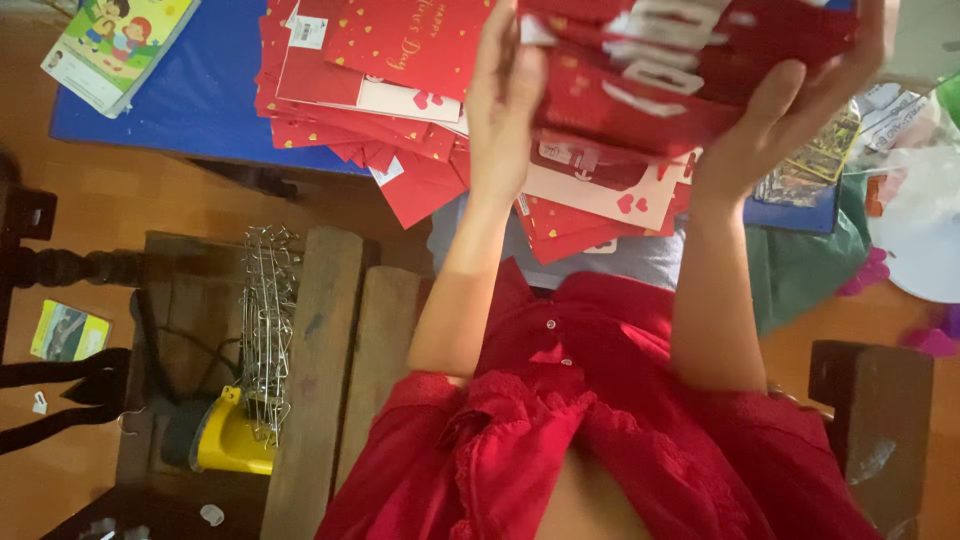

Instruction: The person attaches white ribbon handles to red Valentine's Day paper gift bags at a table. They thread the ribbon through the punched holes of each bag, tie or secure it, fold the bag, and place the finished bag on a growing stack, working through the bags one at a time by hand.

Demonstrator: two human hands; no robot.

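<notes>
Both my hands hold up a thick stack of red cards point(670, 80) with white marks, raised above the blue table point(200, 100). My left hand point(505, 105) grips the stack's left edge with fingers upright. My right hand point(790, 110) supports the right side from beneath, fingers curled around the edge. Under the stack, many more red cards and envelopes point(380, 90) with small hearts lie fanned out in a loose pile on the table. My red ruffled top point(600, 430) fills the bottom middle.
A colourful children's book point(120, 40) lies at the table's far left corner. A wooden bench point(320, 380) stands left of me with a bundle of metal wire clips point(268, 320) and a yellow object point(228, 440). Green cloth point(810, 260) and white plastic point(920, 220) lie at right.
</notes>
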